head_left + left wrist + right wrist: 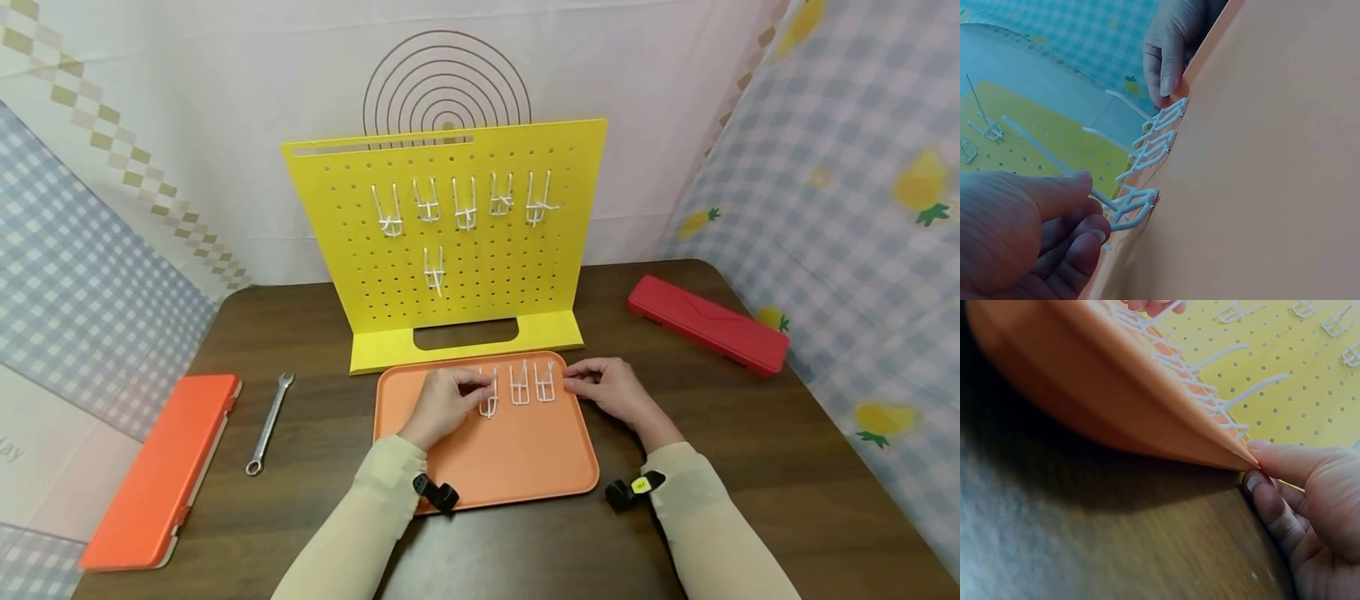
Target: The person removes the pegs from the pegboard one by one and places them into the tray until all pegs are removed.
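Observation:
My left hand [441, 407] pinches the prong of a white wire pegboard hook [1138, 204] between thumb and forefinger, at the upper part of an orange tray [517, 467]. Two similar white hooks [520, 392] [545, 387] lie in the tray to its right, in a row along the far rim. At the tray's far right corner is my right hand [618, 392], its thumb and forefinger pinching the rim [1235, 459]. Behind the tray stands a yellow pegboard [495, 292] with several white hooks hung in a row and one hook [434, 271] lower down.
To the left lie an orange-red case [165, 467] and a combination wrench [270, 425]. A red case [705, 323] rests at the back right. Dark wooden tabletop [750, 450] surrounds the tray, and patterned cloth hangs behind and at both sides.

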Action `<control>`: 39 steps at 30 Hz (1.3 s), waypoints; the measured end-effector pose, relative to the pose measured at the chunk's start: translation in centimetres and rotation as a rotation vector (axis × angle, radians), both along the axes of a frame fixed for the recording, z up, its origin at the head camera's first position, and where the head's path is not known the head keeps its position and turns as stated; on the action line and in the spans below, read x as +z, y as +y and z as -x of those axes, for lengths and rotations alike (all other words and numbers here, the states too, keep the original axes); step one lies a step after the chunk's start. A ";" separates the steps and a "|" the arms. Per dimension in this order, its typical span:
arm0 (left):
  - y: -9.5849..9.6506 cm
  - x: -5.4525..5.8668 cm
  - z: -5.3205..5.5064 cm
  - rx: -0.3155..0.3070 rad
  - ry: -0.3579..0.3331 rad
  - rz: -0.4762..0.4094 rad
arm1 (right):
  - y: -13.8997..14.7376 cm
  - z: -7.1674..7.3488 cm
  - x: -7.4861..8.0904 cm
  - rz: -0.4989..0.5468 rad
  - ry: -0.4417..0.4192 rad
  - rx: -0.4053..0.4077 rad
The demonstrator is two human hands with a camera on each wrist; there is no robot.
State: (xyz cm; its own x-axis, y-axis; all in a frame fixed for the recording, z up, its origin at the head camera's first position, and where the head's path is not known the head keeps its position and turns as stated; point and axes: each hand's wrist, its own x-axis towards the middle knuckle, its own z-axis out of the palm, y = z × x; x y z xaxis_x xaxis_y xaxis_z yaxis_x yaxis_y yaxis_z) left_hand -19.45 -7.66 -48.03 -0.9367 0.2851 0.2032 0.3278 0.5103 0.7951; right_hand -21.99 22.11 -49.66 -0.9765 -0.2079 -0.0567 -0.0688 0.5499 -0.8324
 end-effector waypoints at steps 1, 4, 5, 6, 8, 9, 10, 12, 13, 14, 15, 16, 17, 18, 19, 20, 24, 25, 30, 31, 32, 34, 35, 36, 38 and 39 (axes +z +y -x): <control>0.0 -0.1 0.0 -0.001 0.000 0.001 | 0.0 0.0 -0.1 0.002 0.000 0.001; 0.0 -0.3 0.1 -0.007 0.010 -0.001 | 0.0 0.0 -0.1 0.007 0.000 0.000; 0.0 -0.3 0.1 -0.007 0.009 0.001 | 0.0 0.0 -0.1 0.006 -0.001 0.000; 0.0 -0.3 0.1 -0.008 0.009 0.005 | 0.0 0.0 -0.1 0.006 0.000 0.001; -0.1 -0.3 0.1 -0.010 0.009 0.014 | 0.0 0.0 -0.1 0.005 0.000 0.003; -0.1 -0.3 0.1 -0.013 0.009 0.019 | 0.0 0.0 -0.1 0.005 0.002 0.005; 0.0 -0.3 0.1 -0.017 0.012 0.026 | 0.0 0.0 0.0 0.003 0.004 0.005; 0.0 -0.1 0.1 -0.022 0.015 0.037 | 0.0 0.0 0.0 0.000 0.011 0.006; 0.1 0.0 0.1 -0.024 0.020 0.043 | 0.1 0.0 0.0 -0.001 0.013 0.006; 0.1 0.1 0.1 -0.025 0.023 0.050 | 0.1 0.0 0.0 -0.004 0.015 0.005; 0.2 0.2 0.1 -0.027 0.029 0.056 | 0.1 0.1 0.0 -0.007 0.017 0.004; 0.2 0.2 0.1 -0.029 0.034 0.060 | 0.0 0.1 0.0 -0.010 0.019 0.003; 0.3 0.3 0.2 -0.027 0.038 0.067 | 0.0 0.1 0.0 -0.011 0.019 0.004; 0.3 0.3 0.2 -0.023 0.044 0.073 | 0.0 0.1 0.0 -0.010 0.018 0.003; 0.3 0.3 0.2 -0.021 0.051 0.078 | 0.0 0.1 0.0 -0.009 0.017 0.002; 0.4 0.3 0.2 -0.018 0.059 0.084 | 0.0 0.1 0.0 -0.009 0.016 0.002; 0.4 0.3 0.2 -0.009 0.094 0.102 | 0.0 0.0 -0.1 -0.012 0.012 0.002; 0.4 0.2 0.3 -0.008 0.103 0.107 | 0.0 0.0 -0.1 -0.015 0.013 0.002; 0.6 0.2 0.5 -0.033 0.138 0.116 | 0.0 0.0 -0.1 -0.019 0.019 -0.002; 0.6 0.2 0.5 -0.040 0.141 0.118 | 0.0 0.0 -0.1 -0.017 0.018 -0.002; 0.7 0.3 0.6 -0.047 0.142 0.118 | 0.0 0.1 -0.1 -0.015 0.017 -0.002; 0.8 0.4 0.6 -0.055 0.142 0.123 | 0.0 0.1 -0.1 -0.011 0.014 0.000; 0.8 0.4 0.6 -0.056 0.141 0.126 | 0.0 0.1 -0.1 -0.009 0.014 0.001; 0.9 0.4 0.6 -0.057 0.141 0.128 | 0.0 0.1 -0.1 -0.008 0.014 0.002; 0.9 0.5 0.6 -0.060 0.143 0.130 | 0.0 0.0 -0.1 -0.008 0.015 0.003; 0.9 0.5 0.7 -0.061 0.144 0.130 | 0.0 0.0 -0.1 -0.009 0.017 0.003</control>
State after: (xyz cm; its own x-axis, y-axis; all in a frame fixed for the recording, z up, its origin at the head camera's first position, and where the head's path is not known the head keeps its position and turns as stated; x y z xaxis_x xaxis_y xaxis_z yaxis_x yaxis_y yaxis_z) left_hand -20.13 -6.78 -47.53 -0.8809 0.3727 0.2917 0.4667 0.5812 0.6666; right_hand -22.02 22.12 -49.78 -0.9767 -0.2105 -0.0419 -0.0846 0.5570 -0.8262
